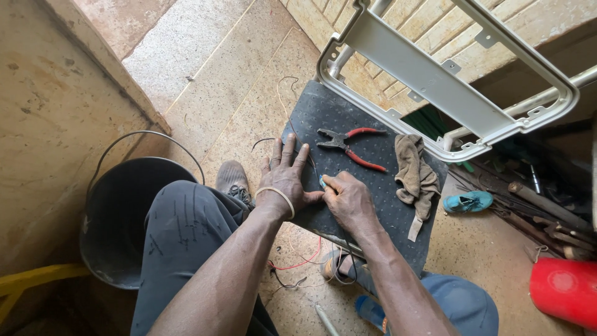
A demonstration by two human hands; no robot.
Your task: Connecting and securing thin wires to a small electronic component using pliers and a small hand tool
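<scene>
On the dark rubber mat (373, 205), bare room lies between the red-handled pliers (348, 148) and the crumpled rag (415, 174) and along its near edge, while the grey metal frame (435, 81) blocks the far side and loose wires (292, 264) trail below.

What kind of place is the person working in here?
Probably an informal repair workshop on a tiled floor. Red-handled pliers and a rag lie on a dark rubber mat, loose wires trail below, and metal tools are piled at right.
</scene>
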